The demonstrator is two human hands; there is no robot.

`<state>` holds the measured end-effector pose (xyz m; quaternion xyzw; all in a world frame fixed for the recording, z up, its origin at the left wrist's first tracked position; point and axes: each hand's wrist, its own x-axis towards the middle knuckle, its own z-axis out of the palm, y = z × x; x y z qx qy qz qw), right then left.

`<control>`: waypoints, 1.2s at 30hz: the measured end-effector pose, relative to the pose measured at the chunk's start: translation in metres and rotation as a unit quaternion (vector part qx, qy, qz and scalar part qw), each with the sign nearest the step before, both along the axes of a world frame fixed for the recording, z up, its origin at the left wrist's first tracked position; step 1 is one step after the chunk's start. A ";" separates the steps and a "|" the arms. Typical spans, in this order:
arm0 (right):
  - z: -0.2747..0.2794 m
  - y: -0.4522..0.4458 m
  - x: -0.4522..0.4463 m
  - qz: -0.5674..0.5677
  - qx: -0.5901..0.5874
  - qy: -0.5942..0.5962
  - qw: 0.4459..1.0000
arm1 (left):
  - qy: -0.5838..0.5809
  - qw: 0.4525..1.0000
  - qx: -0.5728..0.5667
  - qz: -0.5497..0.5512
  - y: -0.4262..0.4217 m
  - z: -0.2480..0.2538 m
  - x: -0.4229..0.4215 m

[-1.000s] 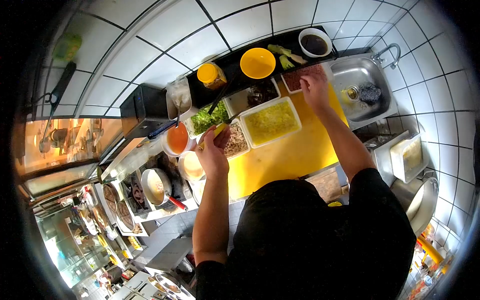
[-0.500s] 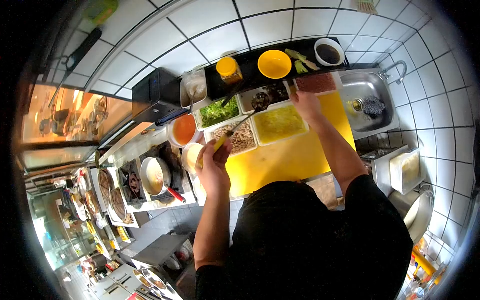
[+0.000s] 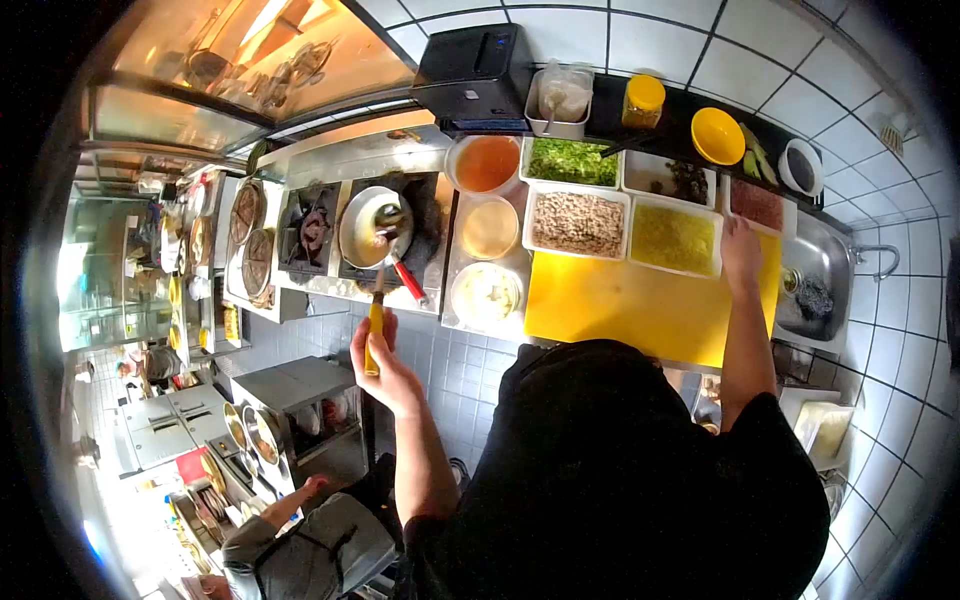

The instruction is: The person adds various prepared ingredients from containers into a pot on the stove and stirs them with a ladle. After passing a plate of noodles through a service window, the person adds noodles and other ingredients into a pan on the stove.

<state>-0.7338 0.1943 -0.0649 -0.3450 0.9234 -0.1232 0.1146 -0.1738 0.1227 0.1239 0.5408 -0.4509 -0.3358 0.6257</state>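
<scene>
Left hand [image 3: 388,368]: fingers closed round a yellow-handled ladle [image 3: 375,335], left of the yellow cutting board [image 3: 620,300].
Frying pan [image 3: 354,228]: farther left of the board, beneath the ladle's head; whether they touch cannot be told.
Right hand [image 3: 741,252]: at the board's right end, beside the tray of reddish mince [image 3: 757,205]; finger spread and contact cannot be told.
Spill risk: the ladle catching the pan's red handle [image 3: 408,282] could swing the pan and slop its contents.

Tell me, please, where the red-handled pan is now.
In the head view, the pan sits left of centre on the stove, left of the bowl of orange liquid.
</scene>
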 end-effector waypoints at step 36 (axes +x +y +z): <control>0.005 0.108 0.016 0.088 -0.095 -0.137 0.982 | -0.588 0.797 -0.081 -0.114 -0.021 -0.128 0.102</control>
